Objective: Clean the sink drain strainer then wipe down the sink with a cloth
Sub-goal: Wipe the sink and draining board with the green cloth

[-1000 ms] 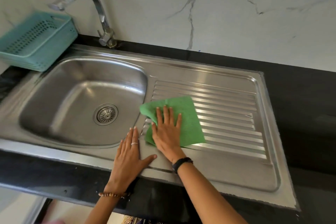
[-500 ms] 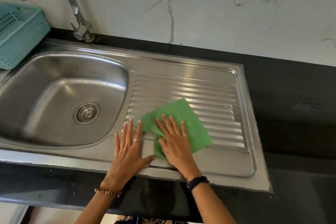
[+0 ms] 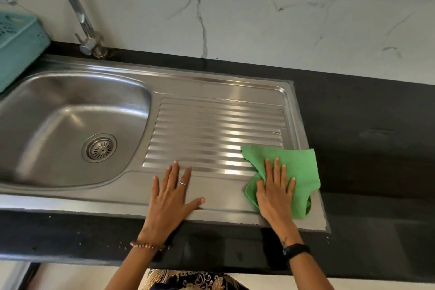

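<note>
The stainless steel sink (image 3: 211, 92) has a bowl on the left and a ribbed drainboard (image 3: 211, 129) on the right. A round metal drain strainer (image 3: 99, 147) sits in the bowl's bottom. A green cloth (image 3: 299, 167) lies crumpled on the drainboard's front right corner. My right hand (image 3: 275, 186) presses flat on the cloth with straight fingers. Flat on the sink's front rim, left of the cloth, rests my left hand (image 3: 173, 193), holding nothing.
A curved chrome tap (image 3: 77, 12) stands at the back left, its spout reaching left. A teal plastic basket (image 3: 18, 49) sits at the far left edge. Black countertop (image 3: 364, 148) surrounds the sink, with a marble wall (image 3: 259, 19) behind.
My right hand has slid the green cloth rightward from the drainboard's left side to its front right corner. My left hand stays on the front rim. The camera has shifted right.
</note>
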